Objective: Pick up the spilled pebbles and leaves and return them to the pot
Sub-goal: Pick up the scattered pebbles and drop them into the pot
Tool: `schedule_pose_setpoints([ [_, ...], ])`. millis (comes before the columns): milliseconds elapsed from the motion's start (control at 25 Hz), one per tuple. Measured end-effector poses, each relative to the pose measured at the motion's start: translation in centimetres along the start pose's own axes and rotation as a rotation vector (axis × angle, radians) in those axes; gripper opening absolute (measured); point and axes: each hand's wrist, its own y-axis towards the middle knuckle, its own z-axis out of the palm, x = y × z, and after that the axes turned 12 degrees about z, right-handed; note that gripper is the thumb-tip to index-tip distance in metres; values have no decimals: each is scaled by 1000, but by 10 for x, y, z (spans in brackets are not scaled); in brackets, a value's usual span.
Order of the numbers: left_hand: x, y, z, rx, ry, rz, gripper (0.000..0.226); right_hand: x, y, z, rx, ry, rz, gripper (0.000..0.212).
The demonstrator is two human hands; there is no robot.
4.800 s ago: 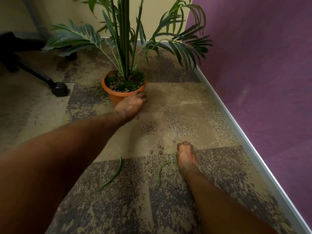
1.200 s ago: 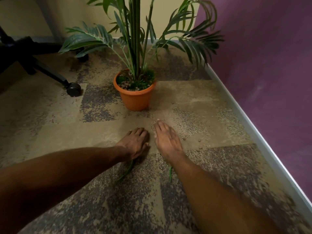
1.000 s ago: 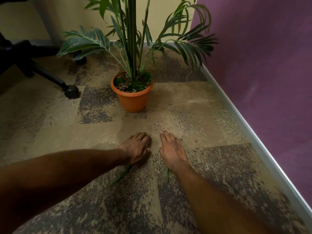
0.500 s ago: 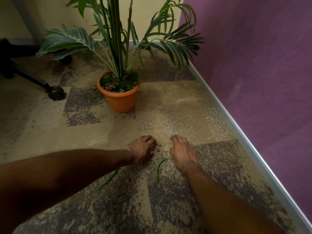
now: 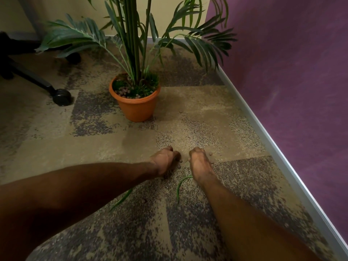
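My left hand (image 5: 164,159) and my right hand (image 5: 199,162) rest side by side on the carpet, a short way in front of the orange pot (image 5: 136,109). The fingers of both hands are curled down over small brown pebbles (image 5: 180,161). A few more pebbles lie by the right hand's fingertips. What sits under the palms is hidden. A curved green leaf (image 5: 179,188) lies just behind the right wrist. A second leaf (image 5: 121,200) pokes out from under my left forearm. The pot holds a tall palm with pebbles and moss on its soil.
A purple wall with a grey skirting board (image 5: 278,147) runs along the right. An office chair's leg and castor (image 5: 61,96) stand left of the pot. Palm fronds (image 5: 75,37) spread low over the floor behind the pot.
Both hands have gone from lying flat to curling their fingers over the pebbles. The view has shifted slightly, and the curved leaf has come out from under the right hand.
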Motion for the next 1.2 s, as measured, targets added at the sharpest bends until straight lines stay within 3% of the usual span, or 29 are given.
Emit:
schedule_pose_setpoints([
  [80,5,3,2,2,-6,0,26,4,-1,-1,8,61,-11,24],
  [240,13,8,5,-17,30,11,29,6,-12,-1,171,80,-150,44],
  [440,13,13,6,-32,38,8,26,4,-16,1,132,123,-202,32],
  [600,0,11,1,-64,17,-39,12,9,-17,0,141,122,-190,36],
  [880,4,-6,-9,-42,1,-100,20,16,-21,0,156,84,-192,42],
  [960,9,-13,-21,-46,20,-87,19,22,-23,-1,142,54,-224,33],
  [1080,19,-24,-59,-141,118,-23,16,33,-24,2,119,24,-238,23],
  [1200,22,-30,-120,-457,148,56,17,42,-23,7,99,0,-245,30],
])
